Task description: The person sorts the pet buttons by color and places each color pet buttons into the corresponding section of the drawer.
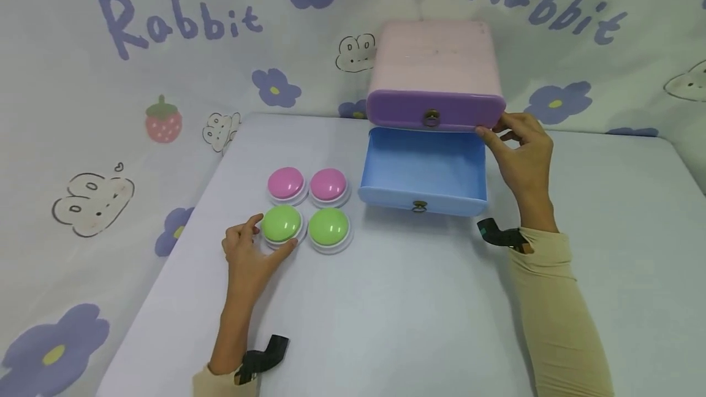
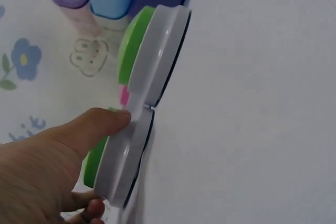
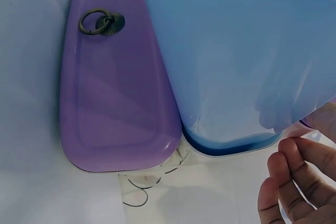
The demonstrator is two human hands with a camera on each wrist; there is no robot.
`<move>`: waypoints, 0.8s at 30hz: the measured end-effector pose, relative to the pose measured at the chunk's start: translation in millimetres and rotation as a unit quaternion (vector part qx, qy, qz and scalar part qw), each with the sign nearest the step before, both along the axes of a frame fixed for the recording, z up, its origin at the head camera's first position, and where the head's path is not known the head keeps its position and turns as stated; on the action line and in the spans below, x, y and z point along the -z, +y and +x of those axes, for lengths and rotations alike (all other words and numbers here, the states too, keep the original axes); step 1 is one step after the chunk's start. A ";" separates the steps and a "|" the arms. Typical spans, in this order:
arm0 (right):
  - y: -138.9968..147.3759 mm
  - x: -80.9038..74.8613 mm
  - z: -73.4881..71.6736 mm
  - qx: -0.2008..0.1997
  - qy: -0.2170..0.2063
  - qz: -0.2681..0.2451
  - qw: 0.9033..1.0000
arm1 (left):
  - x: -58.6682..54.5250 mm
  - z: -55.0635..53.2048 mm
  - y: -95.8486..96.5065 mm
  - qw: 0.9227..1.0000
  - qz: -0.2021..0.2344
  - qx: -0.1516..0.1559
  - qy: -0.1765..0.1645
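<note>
My left hand (image 1: 246, 262) grips the left green dome button (image 1: 281, 223) by its white base, thumb on the near side and fingers round the far side. Touching it in the left wrist view is a second green dome button (image 2: 157, 51). Two pink dome buttons, one on the left (image 1: 285, 183) and one on the right (image 1: 328, 184), sit just behind. At the drawer cabinet (image 1: 436, 57), my right hand (image 1: 526, 152) holds the lower right corner, thumb in front. Below its purple upper drawer, a blue drawer (image 1: 452, 206) is pulled out, its visible inside bare.
A purple lower drawer (image 3: 115, 93) with a ring handle lies beneath the blue one. The cabinet backs onto a printed cloth (image 1: 309, 35) with flowers and rabbits. White tabletop (image 1: 408, 299) spreads in front. A small black wrist camera (image 1: 265, 354) is on each wrist.
</note>
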State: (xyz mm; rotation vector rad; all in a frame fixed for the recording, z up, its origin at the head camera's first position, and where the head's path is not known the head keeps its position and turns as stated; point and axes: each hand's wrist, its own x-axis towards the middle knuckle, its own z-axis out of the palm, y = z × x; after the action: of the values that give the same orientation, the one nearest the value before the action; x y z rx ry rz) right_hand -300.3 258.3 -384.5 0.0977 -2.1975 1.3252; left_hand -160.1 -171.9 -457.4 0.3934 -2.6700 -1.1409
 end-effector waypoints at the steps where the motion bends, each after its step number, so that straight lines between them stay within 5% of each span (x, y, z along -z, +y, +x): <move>1: 1.3 -0.2 0.5 0.001 0.002 -0.002 1.000 | 1.6 -3.2 0.0 1.000 -0.005 0.006 0.000; 6: 6.6 1.4 1.6 0.001 0.007 -0.011 1.000 | 9.6 -13.1 -0.9 1.000 -0.008 0.018 0.013; 10: 7.8 4.9 2.1 -0.001 0.006 -0.015 1.000 | 7.8 -10.1 1.1 0.999 -0.011 0.015 0.031; 17: 3.0 6.3 -0.6 -0.010 0.000 0.003 1.000 | -17.3 3.5 13.5 0.995 0.032 -0.020 0.093; 24: 2.9 2.5 0.3 -0.013 0.007 0.002 1.000 | -39.9 -14.9 33.5 0.988 0.058 0.041 0.137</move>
State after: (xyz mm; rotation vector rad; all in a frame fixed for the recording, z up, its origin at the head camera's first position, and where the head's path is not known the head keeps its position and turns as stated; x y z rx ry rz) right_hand -300.0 261.3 -386.9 0.1372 -2.1937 1.3299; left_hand -175.0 -138.4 -417.5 0.1340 -2.4082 -1.2747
